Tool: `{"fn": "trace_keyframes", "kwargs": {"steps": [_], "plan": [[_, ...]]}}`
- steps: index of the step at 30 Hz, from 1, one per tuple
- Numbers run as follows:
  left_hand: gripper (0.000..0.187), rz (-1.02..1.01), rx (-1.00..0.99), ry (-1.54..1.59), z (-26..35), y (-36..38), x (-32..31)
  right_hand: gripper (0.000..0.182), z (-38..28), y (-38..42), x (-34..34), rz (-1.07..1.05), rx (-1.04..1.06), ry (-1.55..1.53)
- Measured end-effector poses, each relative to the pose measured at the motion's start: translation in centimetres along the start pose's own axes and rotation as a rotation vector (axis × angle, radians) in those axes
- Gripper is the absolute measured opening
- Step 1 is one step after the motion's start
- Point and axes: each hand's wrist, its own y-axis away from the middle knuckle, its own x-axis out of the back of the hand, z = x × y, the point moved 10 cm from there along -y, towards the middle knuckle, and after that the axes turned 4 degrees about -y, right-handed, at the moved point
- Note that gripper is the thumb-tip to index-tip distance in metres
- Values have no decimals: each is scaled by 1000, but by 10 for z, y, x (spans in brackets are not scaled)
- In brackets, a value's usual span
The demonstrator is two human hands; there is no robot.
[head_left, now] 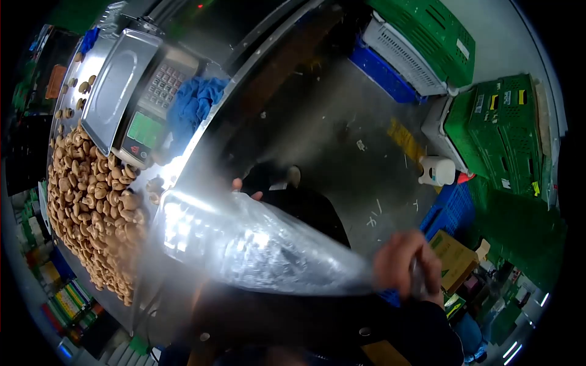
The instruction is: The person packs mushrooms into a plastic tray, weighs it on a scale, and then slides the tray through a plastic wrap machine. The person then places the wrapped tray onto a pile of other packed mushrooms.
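A long sheet or bag of clear, shiny plastic [262, 250] stretches from the metal table's edge across my body. My right hand [408, 263] is closed on its narrow, bunched end at the right. Fingertips of my left hand [247, 190] show past the plastic's far edge, curled against it; the rest of that hand is hidden behind the plastic. Left of the plastic, a large heap of brown mushrooms [91, 195] lies on the metal table [116, 308]. The plastic's wide end is beside the heap.
A scale [146, 116] with a metal tray [119, 85] and a crumpled blue cloth [198, 100] stand beyond the mushrooms. Green crates [503, 131], a white container [437, 170], a blue crate [452, 207] and a cardboard box [453, 261] are on the right.
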Motion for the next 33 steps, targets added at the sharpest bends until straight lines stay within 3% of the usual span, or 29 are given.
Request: {"fn": "trace_keyframes", "kwargs": {"steps": [2,5,8,9,12,14,16,18,21,24,27,30,33], "plan": [[50,-12,-3,23,-2,-1,8,53,-14,27,54,430,-89,295],[45,-2,29,38,-7,1,22,46,-11,9,81,504,-352,1219],[36,55,141,29,-19,-8,15,34,31,19,89,339,-586,1225],[36,81,181,28,-25,-10,14,28,47,34,97,231,-851,1065],[50,137,199,121,-25,-11,24,22,51,60,106,127,-965,783],[71,169,138,183,-18,-12,36,19,41,74,134,212,-992,686],[76,158,-6,190,-2,-3,53,17,39,90,174,301,-1036,649],[79,202,27,136,8,1,59,14,48,112,229,394,-1100,665],[83,210,48,85,22,11,62,17,72,165,331,707,-981,382],[87,200,17,94,38,18,66,22,104,154,396,985,-1023,499],[90,170,-71,102,54,30,72,25,123,131,440,843,-1137,774],[90,196,-198,110,80,42,69,32,33,139,518,1100,-806,1435],[89,215,-263,141,97,51,75,35,34,152,580,1150,-843,1307]]}}
